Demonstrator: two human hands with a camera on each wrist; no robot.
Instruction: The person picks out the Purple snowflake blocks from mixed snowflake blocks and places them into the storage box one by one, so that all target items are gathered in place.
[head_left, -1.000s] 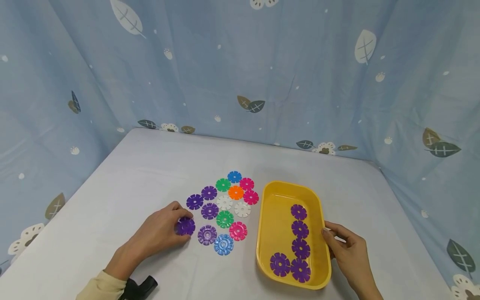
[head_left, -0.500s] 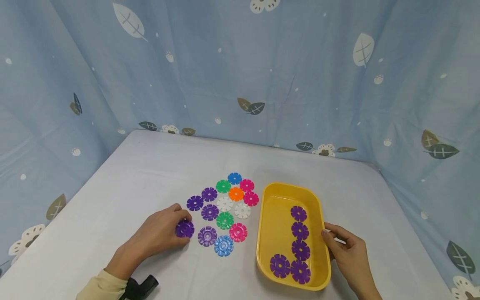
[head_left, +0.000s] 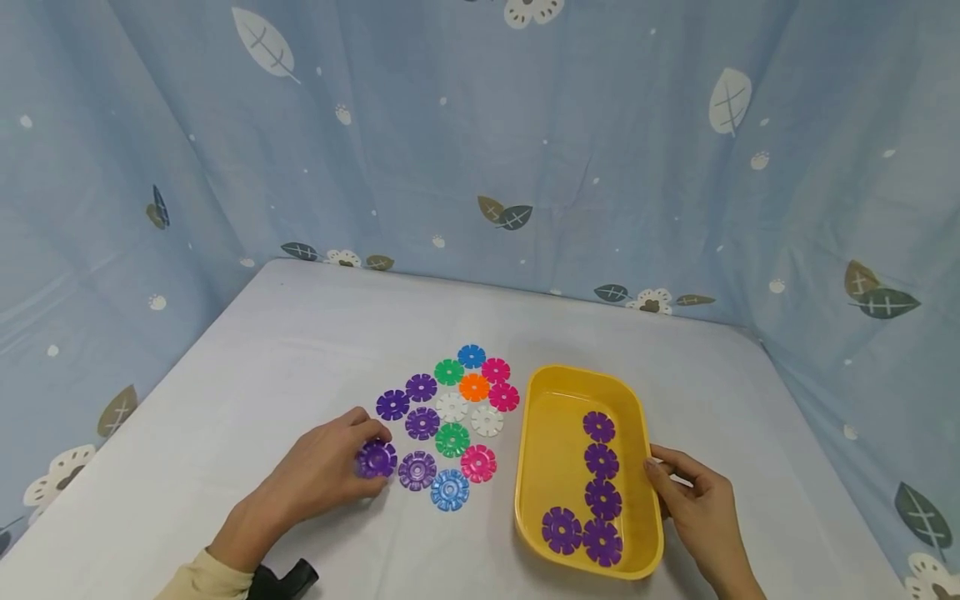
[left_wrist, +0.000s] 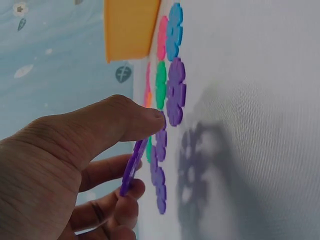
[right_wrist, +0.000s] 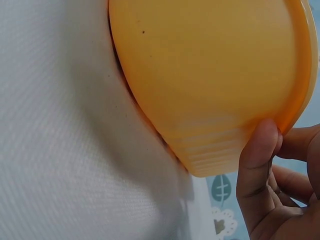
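My left hand (head_left: pixel 318 467) pinches a purple snowflake disc (head_left: pixel 377 459) between thumb and fingers, at the left end of the loose discs. In the left wrist view this disc (left_wrist: pixel 132 169) is tilted and raised off the white cloth, its shadow falling apart from it. On the right, my right hand (head_left: pixel 701 504) grips the side rim of a yellow tray (head_left: pixel 555 450), thumb outside against the wall. Inside the tray several purple discs (head_left: pixel 602 498) lie in an L shape. The right wrist view shows the tray's outer wall (right_wrist: pixel 215 75) with the thumb pressed near its rim.
Between hand and tray lie several flat discs: purple (head_left: pixel 417 471), blue (head_left: pixel 450 490), pink (head_left: pixel 478 463), green (head_left: pixel 452 440), white (head_left: pixel 487 422) and orange (head_left: pixel 474 387). A black device (head_left: pixel 285 581) sits by the left wrist. A blue patterned curtain (head_left: pixel 465 150) borders the table.
My left hand, with the purple disc pinched in it, has shifted slightly right, and the disc's face shows a little more. My right hand and the tray have stayed in place.
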